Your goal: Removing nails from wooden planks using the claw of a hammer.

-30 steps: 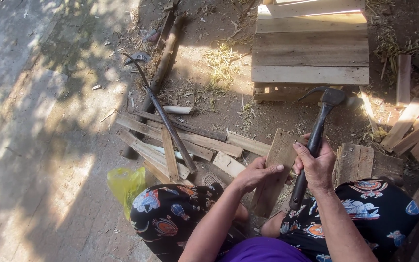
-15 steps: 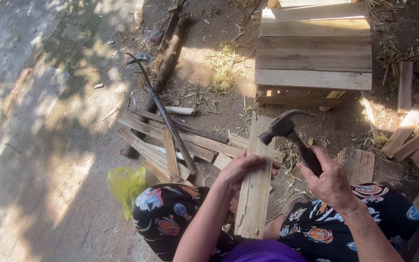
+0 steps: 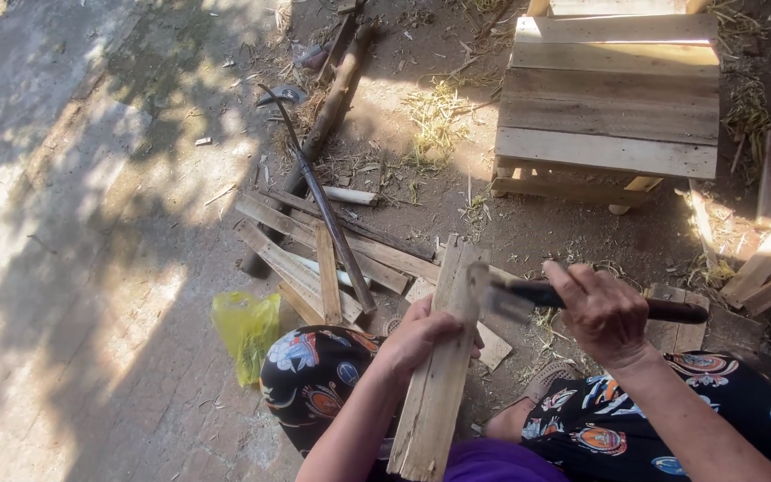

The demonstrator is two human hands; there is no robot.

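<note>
- Plank (image 3: pixel 439 357) stands upright between the knees, near centre; looks stiff, light, rough with splinters.
- Left hand (image 3: pixel 421 339) clasps its middle edge, a sound hold.
- Right hand (image 3: pixel 604 312) grips the hammer (image 3: pixel 528 295) at the plank's top.

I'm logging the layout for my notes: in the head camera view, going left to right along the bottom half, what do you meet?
Crumpled yellow plastic bag → left hand → upright weathered wooden plank it grips → blurred metal hammer head → right hand around the black hammer handle.
</note>
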